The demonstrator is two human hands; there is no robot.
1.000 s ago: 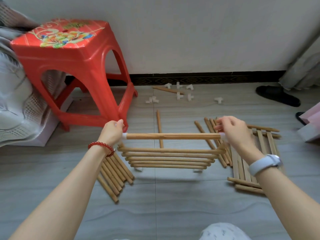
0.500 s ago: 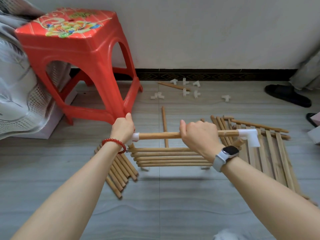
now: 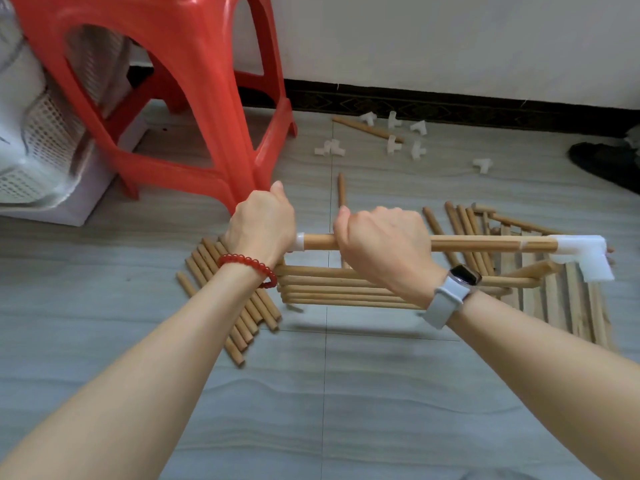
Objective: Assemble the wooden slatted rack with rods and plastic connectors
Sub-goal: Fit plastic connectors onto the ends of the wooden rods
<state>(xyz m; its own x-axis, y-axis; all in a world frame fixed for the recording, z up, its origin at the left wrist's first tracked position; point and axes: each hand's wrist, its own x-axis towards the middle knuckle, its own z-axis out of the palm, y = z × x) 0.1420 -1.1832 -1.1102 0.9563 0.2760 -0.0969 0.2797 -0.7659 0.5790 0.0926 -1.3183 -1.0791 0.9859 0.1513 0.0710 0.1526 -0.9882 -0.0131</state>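
A wooden rod [image 3: 491, 244] runs level in front of me, with a white plastic corner connector [image 3: 585, 256] on its right end. My left hand [image 3: 259, 226] grips the connector at the rod's left end, which the fist mostly hides. My right hand [image 3: 384, 247] is wrapped round the rod just right of the left hand. Under the rod sits the part-built slatted rack [image 3: 339, 289], its long slats stacked in rows. Loose rods [image 3: 225, 306] lie on the floor at the left, and more rods [image 3: 464, 226] at the right.
A red plastic stool [image 3: 194, 81] stands close at the upper left, beside a white basket [image 3: 38, 140]. Several white connectors [image 3: 391, 133] and a rod lie near the dark skirting. A flat slatted panel [image 3: 561, 299] lies right. A black slipper [image 3: 606, 164] is far right.
My right hand left the rod's right end and slid left, now gripping close to the left hand. The right connector stands uncovered. My view has moved nearer and lower.
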